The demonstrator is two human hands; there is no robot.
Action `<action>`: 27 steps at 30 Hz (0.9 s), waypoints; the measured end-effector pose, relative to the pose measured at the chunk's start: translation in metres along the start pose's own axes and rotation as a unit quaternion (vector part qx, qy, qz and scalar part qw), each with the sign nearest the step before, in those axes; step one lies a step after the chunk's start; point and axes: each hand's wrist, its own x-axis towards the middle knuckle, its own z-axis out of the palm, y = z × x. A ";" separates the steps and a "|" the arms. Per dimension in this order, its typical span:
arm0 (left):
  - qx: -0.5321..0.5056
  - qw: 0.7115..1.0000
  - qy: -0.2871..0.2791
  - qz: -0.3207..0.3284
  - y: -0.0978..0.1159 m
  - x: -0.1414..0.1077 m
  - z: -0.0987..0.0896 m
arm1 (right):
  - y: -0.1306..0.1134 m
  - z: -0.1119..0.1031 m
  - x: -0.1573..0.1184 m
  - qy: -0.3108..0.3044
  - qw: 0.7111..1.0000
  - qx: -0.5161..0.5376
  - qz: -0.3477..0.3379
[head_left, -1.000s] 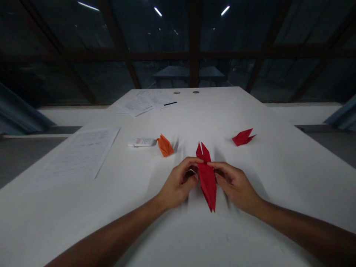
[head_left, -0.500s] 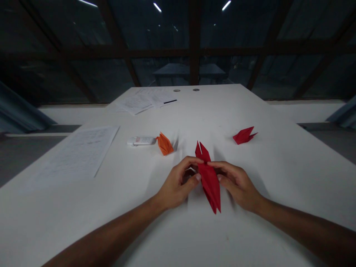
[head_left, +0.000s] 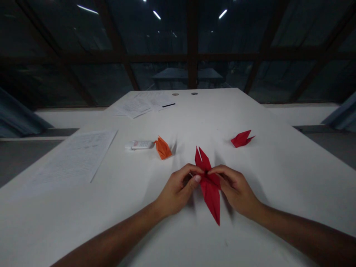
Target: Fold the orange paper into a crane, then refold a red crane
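A folded red paper piece (head_left: 210, 196) is held between both hands, low at the centre of the view. Two narrow points stick up at its far end, and one long point reaches toward me. My left hand (head_left: 178, 189) pinches its left side with thumb and fingers. On the other side my right hand (head_left: 236, 189) grips the middle, its thumb partly hidden by a red flap. Beyond my left hand stands an orange folded paper piece (head_left: 163, 148). Another red folded piece (head_left: 241, 139) lies farther off to the right.
Next to the orange piece lies a white object with printing (head_left: 139, 145). A paper sheet (head_left: 80, 155) is at the left of the white table (head_left: 167, 244). More sheets (head_left: 136, 105) with a dark pen-like stick (head_left: 168, 105) lie toward the far left.
The red paper in my hands has spread open at its middle, with a flap now out to the right. Its near end shows one point instead of two. The view has tilted slightly upward.
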 end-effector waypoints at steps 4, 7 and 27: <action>0.010 1.000 -0.014 0.001 0.002 -0.002 0.001 | -0.003 0.003 -0.002 0.009 0.998 0.055 -0.003; 0.012 1.000 -0.014 -0.007 0.001 -0.003 0.002 | -0.006 0.005 -0.004 0.019 0.998 0.063 0.011; -0.166 0.980 0.084 -0.072 0.002 0.003 0.019 | -0.001 0.012 -0.003 0.043 0.995 0.087 0.021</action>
